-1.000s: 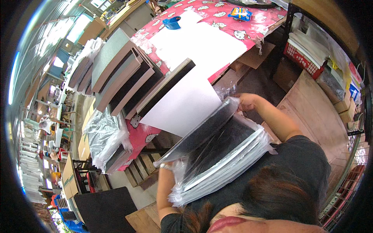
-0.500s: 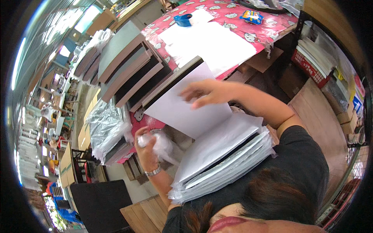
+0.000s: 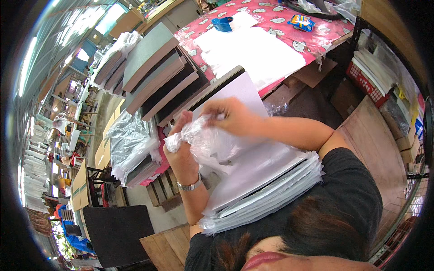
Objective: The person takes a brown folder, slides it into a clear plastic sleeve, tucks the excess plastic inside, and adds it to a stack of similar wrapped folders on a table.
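Observation:
A crumpled bunch of clear plastic film (image 3: 199, 137) is closed in my left hand (image 3: 181, 156), which wears a metal-band watch. My right hand (image 3: 233, 117), smeared by motion, meets the film from the right with its fingers bent onto it. The loose part of the film spreads over a pale lilac-white sheet (image 3: 266, 167) on top of a stack of flat, plastic-wrapped pieces (image 3: 275, 189) against my body. Behind my hands, a flat panel with a white face (image 3: 247, 90) and a dark edge strip leans up against the table side.
Thick grey and black boards (image 3: 151, 58) are piled at the table's left end, above a plastic-covered stack (image 3: 133, 144). The pink patterned table (image 3: 275, 13) carries white sheets (image 3: 253, 54), a blue cup (image 3: 222, 24) and a small blue packet (image 3: 301, 22). A red basket (image 3: 366, 83) stands right.
My right hand has come down and left onto the film. My left hand has risen slightly to the right, and the film has spread over the top sheet.

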A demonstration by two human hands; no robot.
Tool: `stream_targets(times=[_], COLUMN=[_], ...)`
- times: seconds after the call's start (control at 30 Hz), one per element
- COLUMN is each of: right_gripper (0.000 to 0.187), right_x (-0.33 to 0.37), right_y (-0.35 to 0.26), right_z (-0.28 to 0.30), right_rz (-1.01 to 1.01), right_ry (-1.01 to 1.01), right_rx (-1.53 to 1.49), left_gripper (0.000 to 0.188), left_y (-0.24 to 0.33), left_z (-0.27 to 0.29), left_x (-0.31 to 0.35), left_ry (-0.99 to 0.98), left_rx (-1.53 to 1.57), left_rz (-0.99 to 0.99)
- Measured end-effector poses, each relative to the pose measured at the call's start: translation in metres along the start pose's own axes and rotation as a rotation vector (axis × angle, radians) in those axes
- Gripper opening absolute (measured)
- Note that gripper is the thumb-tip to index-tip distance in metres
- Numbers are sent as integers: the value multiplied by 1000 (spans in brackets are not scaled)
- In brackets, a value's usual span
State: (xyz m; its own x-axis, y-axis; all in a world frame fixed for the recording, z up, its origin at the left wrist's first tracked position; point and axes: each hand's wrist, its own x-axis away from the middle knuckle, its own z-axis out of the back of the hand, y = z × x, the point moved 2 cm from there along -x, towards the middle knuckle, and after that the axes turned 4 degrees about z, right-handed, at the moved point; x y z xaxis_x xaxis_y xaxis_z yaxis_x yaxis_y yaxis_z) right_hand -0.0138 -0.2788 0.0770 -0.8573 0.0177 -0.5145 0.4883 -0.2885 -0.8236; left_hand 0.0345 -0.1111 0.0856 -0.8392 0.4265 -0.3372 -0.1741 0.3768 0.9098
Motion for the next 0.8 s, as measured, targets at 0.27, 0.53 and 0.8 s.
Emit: stream_targets(times=[0.27, 0.53, 0.8], right_gripper=[16, 17, 21], right_x=[-12, -14, -23], right_y=[5, 2, 0], right_z=[15, 31, 36], right_rz=[-17, -23, 286], right_ry=[-25, 29, 334], right_rx=[-70, -484, 24], left_gripper=[39, 17, 20], left_y=[-10, -3, -10], left_z=[3, -12, -25], left_x=[1, -18, -5], left_ry=[44, 155, 51], left_rx=[119, 200, -21], left_rz=[40, 54, 126])
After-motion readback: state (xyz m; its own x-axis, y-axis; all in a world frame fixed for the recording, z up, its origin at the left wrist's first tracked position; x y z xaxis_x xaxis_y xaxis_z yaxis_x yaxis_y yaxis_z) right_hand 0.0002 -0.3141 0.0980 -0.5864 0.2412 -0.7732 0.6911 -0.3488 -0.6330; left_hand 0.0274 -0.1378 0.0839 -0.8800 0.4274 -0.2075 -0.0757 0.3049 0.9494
